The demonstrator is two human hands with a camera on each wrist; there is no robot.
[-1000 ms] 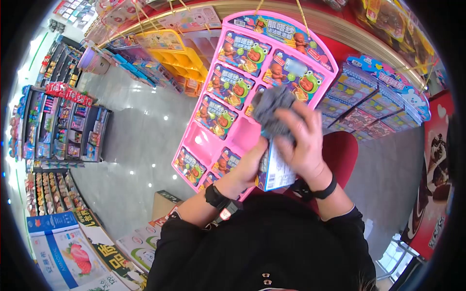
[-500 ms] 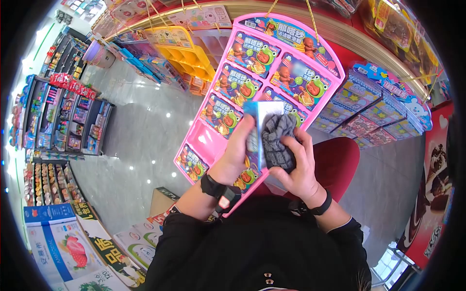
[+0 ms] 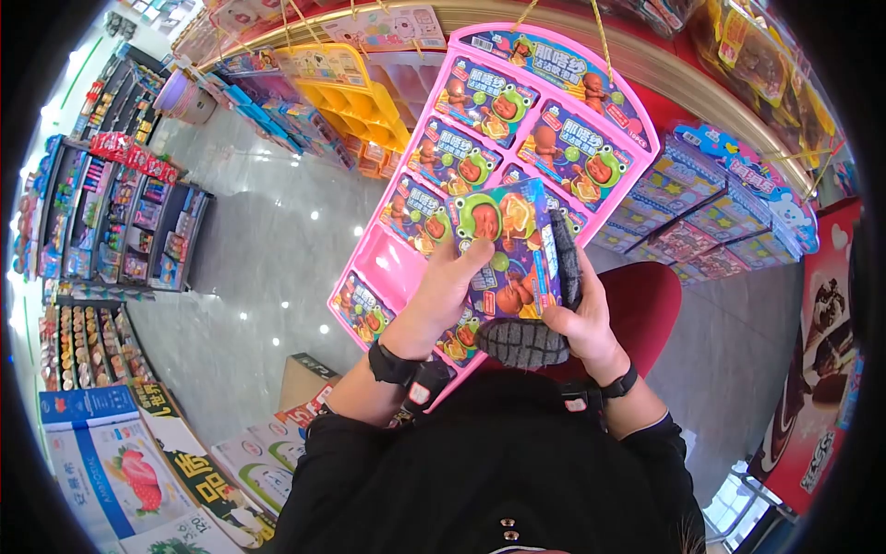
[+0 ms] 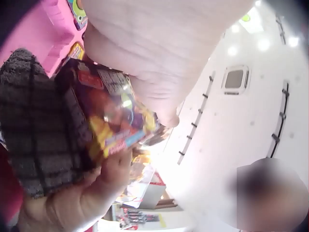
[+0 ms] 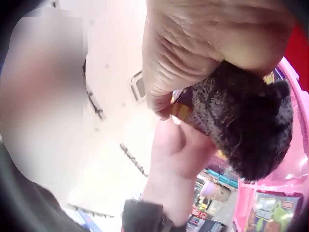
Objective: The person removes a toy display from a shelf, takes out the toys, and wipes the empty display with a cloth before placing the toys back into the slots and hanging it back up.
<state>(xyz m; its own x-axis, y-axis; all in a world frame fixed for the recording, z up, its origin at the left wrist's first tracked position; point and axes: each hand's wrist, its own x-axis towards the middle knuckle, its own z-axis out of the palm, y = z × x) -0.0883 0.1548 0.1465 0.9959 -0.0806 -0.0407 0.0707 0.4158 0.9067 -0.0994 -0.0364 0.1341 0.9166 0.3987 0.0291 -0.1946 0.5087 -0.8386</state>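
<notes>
In the head view my left hand grips a small toy box, its thumb laid over the printed front. A baby face in a green frog hood shows on that side. My right hand holds a dark grey checked cloth against the box's back and right edge, with the thumb at the front edge. The cloth bunches below the box; in the right wrist view its fuzzy side hangs under the palm. Behind both hands hangs a pink display tray with matching boxes in its compartments.
A yellow compartment tray hangs to the left, and blue card packs hang to the right. A red stool seat is beside my right arm. Stacked cartons stand at lower left, with stocked shelves beyond the grey floor.
The box has turned from its white edge to its printed front. The cloth has moved from the top, then the right side, to behind and below the box.
</notes>
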